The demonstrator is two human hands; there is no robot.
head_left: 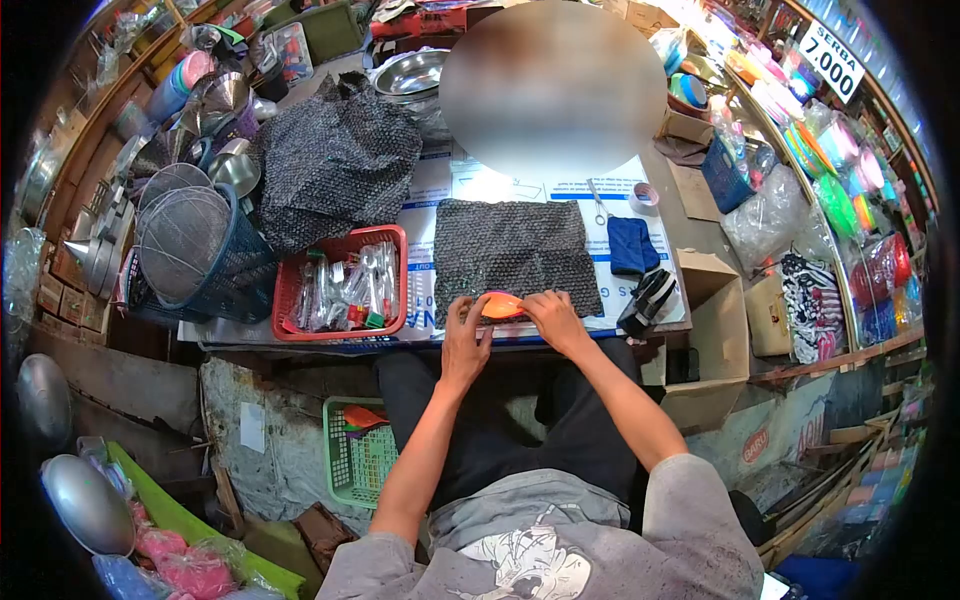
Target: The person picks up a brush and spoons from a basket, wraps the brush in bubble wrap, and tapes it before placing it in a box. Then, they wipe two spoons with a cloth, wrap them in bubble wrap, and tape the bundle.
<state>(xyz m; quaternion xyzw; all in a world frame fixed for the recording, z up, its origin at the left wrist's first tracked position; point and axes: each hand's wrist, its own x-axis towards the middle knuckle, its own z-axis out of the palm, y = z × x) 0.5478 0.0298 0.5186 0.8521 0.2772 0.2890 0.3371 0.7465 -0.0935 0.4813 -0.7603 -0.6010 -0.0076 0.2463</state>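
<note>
An orange oval plastic piece (503, 305), spoon-like in outline, lies over the near edge of a black bubble wrap sheet (515, 250). My left hand (466, 338) grips its left end, the thumb apart from the fingers below. At the opposite end, the bent fingers of my right hand (556, 320) pinch it from above. The sheet is spread flat on the table (425, 240), which has a white and blue printed covering.
Left of the sheet stands a red basket (403, 290) of wrapped cutlery, with more crumpled bubble wrap (340, 150) behind. Scissors (599, 205), a tape roll (645, 196), a blue cloth pouch (632, 245) and a black tape dispenser (650, 300) lie right. A green basket (340, 455) sits below.
</note>
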